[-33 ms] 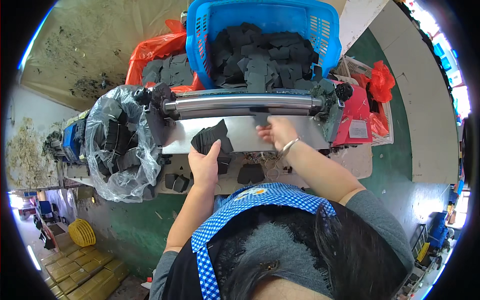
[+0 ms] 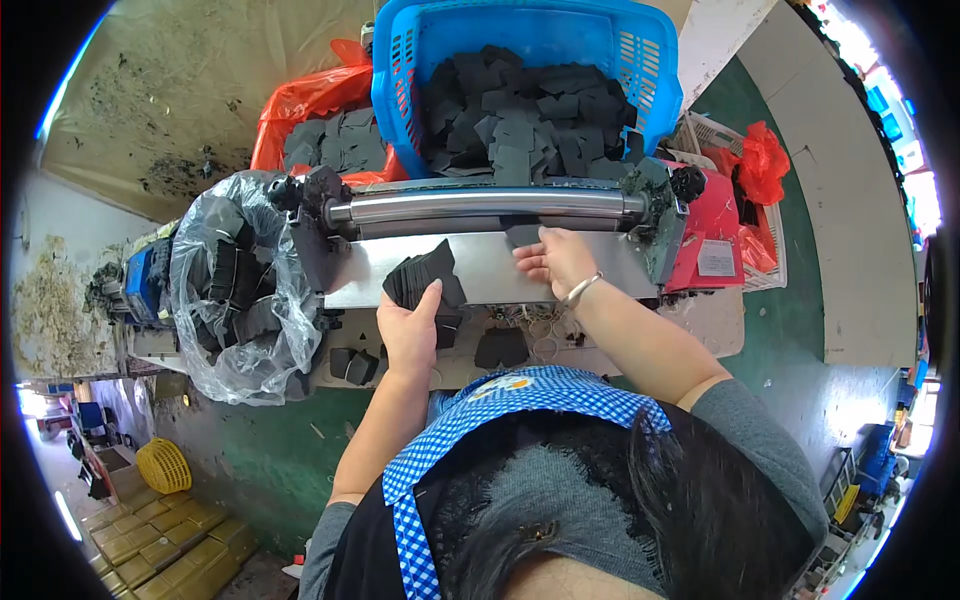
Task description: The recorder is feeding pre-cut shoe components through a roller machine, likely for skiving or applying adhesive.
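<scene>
My left hand (image 2: 408, 335) is closed round a fanned stack of thin flat black pieces (image 2: 422, 278), held over the near edge of a metal feed plate (image 2: 480, 285). Its thumb lies along the stack's lower right side. My right hand (image 2: 560, 262), with a bangle at the wrist, pinches the right edge of a single flat black piece (image 2: 522, 236). That piece lies on the plate, its far edge against the dark gap below a shiny steel roller (image 2: 480, 206). The lower fingers of this hand are loosely curled; their exact grip is partly hidden.
Behind the roller, a blue basket (image 2: 520, 22) holds many black pieces, beside a red plastic bag (image 2: 285, 110) of more. A clear bag (image 2: 190, 250) of pieces hangs left; a red machine housing (image 2: 715, 210) stands right. Small black stacks (image 2: 502, 347) lie on the lower ledge.
My right hand has shifted slightly right and away from me, with the black piece a little closer to the roller. My left hand and its stack look unmoved.
</scene>
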### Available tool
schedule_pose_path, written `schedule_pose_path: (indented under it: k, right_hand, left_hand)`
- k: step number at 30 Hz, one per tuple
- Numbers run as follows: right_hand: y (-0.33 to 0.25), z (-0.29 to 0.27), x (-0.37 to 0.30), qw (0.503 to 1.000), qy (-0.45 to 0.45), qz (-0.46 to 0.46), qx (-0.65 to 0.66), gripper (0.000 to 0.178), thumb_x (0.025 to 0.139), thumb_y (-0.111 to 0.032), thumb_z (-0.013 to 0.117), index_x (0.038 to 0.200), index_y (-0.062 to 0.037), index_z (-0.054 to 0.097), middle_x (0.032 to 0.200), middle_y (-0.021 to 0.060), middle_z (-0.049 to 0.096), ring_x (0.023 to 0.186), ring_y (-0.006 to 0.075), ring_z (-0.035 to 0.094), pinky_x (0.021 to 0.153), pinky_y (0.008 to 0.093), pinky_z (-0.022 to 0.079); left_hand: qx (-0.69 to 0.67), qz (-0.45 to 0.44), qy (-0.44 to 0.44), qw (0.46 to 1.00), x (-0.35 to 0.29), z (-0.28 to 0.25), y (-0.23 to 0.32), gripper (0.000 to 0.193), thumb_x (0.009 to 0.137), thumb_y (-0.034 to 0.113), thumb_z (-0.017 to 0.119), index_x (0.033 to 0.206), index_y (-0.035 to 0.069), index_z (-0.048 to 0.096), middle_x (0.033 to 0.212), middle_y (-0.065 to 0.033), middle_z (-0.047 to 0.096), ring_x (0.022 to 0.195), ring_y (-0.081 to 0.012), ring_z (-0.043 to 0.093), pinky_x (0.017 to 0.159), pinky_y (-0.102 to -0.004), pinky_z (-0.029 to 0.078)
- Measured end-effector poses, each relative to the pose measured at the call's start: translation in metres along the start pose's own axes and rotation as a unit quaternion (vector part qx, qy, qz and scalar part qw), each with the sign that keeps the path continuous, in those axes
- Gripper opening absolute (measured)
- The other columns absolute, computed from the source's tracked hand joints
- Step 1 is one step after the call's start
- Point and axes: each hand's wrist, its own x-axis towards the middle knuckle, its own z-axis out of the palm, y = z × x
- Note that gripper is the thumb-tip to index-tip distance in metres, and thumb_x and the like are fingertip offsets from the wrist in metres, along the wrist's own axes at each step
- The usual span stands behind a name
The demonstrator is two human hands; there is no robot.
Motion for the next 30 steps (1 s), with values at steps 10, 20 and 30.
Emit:
schedule_pose_path:
  k: [10,20,30]
  right_hand:
    - [-0.004,0.005,-0.018,0.998,-0.029,0.031,-0.044,0.028,0.094,-0.025,0.046,0.097,0.0017,0.055,0.076,0.0126,0.063,0.056,0.0173,0.063,0.049,0.0248,0.05]
    - [0.029,0.031,-0.052,0.867,-0.137,-0.357,-0.32,0.031,0.08,-0.022,0.067,0.101,0.0015,0.064,0.085,0.0147,0.065,0.072,0.0219,0.065,0.067,0.0307,0.051]
    - [0.043,0.025,-0.045,0.86,-0.169,-0.344,-0.337,0.035,0.081,-0.023,0.067,0.104,0.0025,0.063,0.084,0.0138,0.064,0.07,0.0208,0.064,0.067,0.0284,0.051]
  left_hand:
    - [-0.01,-0.049,0.008,0.999,-0.004,0.008,0.007,0.02,0.085,0.009,0.063,0.101,-0.002,0.06,0.094,-0.0055,0.063,0.08,-0.0122,0.06,0.07,-0.026,0.049]
    - [-0.055,-0.095,0.004,0.994,-0.016,0.019,0.009,0.02,0.083,0.009,0.066,0.1,-0.001,0.062,0.09,-0.0056,0.064,0.076,-0.0098,0.059,0.067,-0.0236,0.048]
    - [0.162,-0.016,-0.037,0.986,-0.015,0.004,0.001,0.014,0.081,0.003,0.063,0.094,-0.003,0.062,0.085,-0.0052,0.063,0.07,-0.0095,0.059,0.062,-0.0239,0.049]
